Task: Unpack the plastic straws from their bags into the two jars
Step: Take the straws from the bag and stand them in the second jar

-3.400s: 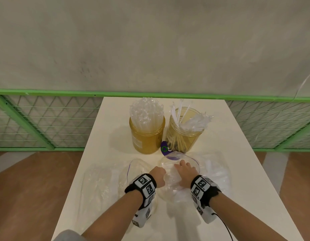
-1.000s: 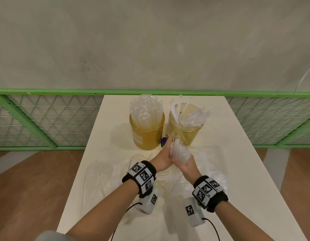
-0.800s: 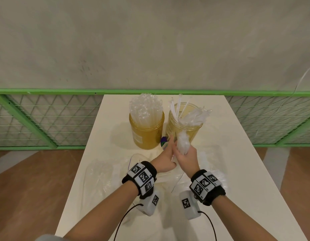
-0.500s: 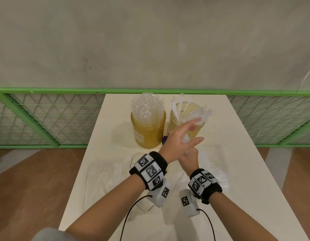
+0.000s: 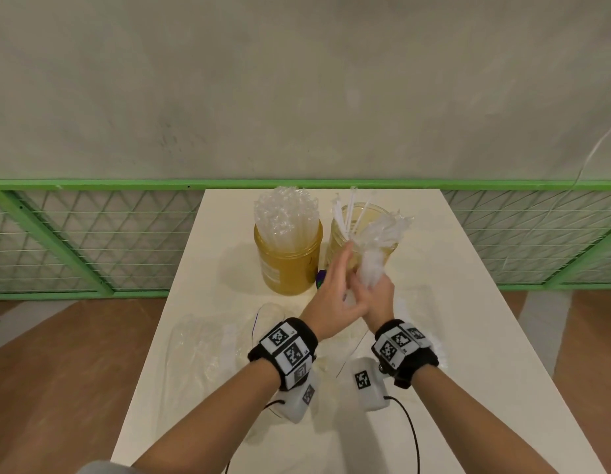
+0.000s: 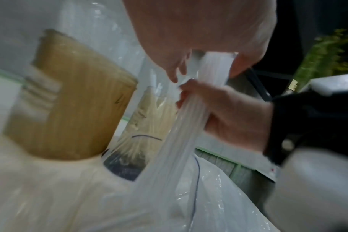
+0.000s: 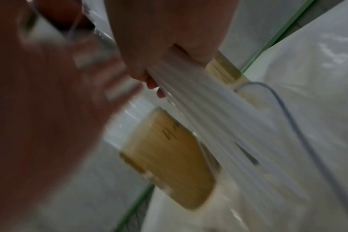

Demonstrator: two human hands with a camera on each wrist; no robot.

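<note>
While the right hand (image 5: 376, 295) grips a bundle of clear plastic straws (image 5: 372, 265) in its fist, holding it upright above the table (image 5: 485, 336), the left hand (image 5: 335, 295) lies flat against the bundle's near side, fingers straight and pointing up towards the jars. Both hands are together, just in front of the right jar (image 5: 335, 234). That amber jar holds a loose lot of straws, some leaning out over its rim to the right, a few standing tall on the left. Just beside it, to the left, the left jar (image 5: 288, 265) is packed full of upright clear straws (image 5: 285, 213). In the blurred left wrist view the bundle (image 6: 189, 125) runs down through the right hand's fingers (image 6: 218, 100); its lower end seems to reach into an open clear bag (image 6: 218, 196), though I cannot be sure. Empty-looking clear bags (image 5: 208, 343) lie flat on the table to the left of the wrists and under them. A small purple and green thing (image 5: 320, 277) peeps out between the two jars' bases.
</note>
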